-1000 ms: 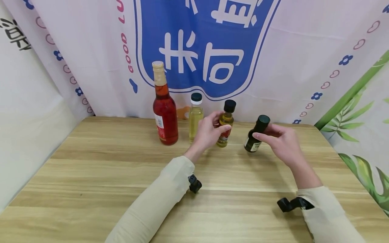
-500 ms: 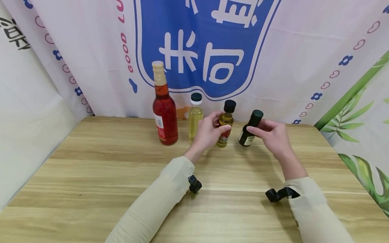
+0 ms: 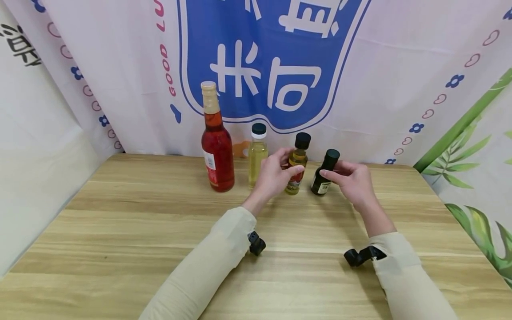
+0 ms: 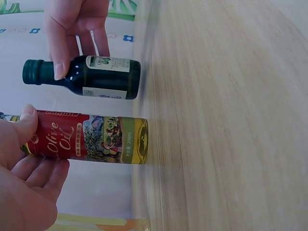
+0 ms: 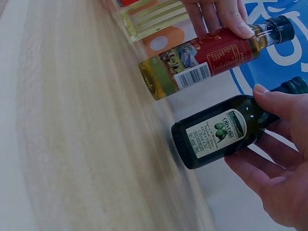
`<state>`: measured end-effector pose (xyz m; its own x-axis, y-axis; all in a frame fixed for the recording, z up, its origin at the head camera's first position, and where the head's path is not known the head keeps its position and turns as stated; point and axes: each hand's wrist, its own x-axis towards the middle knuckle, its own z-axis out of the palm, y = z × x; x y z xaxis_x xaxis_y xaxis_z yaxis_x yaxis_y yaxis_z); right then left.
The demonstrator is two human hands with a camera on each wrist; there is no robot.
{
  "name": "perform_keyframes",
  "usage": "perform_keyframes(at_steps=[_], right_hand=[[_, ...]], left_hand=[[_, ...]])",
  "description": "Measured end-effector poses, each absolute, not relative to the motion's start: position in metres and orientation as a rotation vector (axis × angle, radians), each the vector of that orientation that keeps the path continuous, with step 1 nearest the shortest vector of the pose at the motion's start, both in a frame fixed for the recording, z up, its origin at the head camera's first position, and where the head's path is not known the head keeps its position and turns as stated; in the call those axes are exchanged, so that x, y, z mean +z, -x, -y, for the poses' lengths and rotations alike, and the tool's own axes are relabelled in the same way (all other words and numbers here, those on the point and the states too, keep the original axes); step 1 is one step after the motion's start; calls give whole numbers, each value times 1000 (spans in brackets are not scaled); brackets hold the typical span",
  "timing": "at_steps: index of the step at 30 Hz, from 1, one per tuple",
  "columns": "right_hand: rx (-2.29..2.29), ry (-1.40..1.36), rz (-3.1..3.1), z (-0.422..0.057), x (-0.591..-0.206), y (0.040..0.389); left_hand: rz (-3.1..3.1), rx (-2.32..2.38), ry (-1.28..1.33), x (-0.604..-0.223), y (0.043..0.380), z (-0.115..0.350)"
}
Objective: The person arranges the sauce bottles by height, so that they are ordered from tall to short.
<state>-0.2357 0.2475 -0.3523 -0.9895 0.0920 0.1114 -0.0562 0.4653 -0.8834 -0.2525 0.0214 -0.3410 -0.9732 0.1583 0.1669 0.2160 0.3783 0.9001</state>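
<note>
My left hand (image 3: 275,175) grips the upper part of a small olive oil bottle (image 4: 103,137) with a red label and black cap, which stands upright on the table. To its right, my right hand (image 3: 354,182) holds a dark green olive oil bottle (image 5: 216,130) by its neck, between thumb and fingers. This dark bottle leans slightly, its top to the right in the head view. Its base is close to the tabletop; I cannot tell if it touches. A narrow gap separates the two bottles. The left hand's fingertips are partly hidden behind its bottle in the head view.
Left of my left hand stands a clear bottle of pale yellow oil (image 3: 257,161) with a dark cap. Further left is a tall bottle of red liquid (image 3: 218,155). Behind the wooden table (image 3: 140,249) hangs a printed white curtain (image 3: 384,89).
My right hand has moved left, carrying the dark green bottle closer to the red-labelled one. That bottle is now less tilted. The left hand and its bottle have stayed put.
</note>
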Motion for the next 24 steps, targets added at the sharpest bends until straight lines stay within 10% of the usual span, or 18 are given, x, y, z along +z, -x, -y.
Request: perform_keyframes(at_steps=[24], right_hand=[[1503,58,2682,-248,-357,234]], left_hand=[[2561,-1686,356,-341,252,-20]])
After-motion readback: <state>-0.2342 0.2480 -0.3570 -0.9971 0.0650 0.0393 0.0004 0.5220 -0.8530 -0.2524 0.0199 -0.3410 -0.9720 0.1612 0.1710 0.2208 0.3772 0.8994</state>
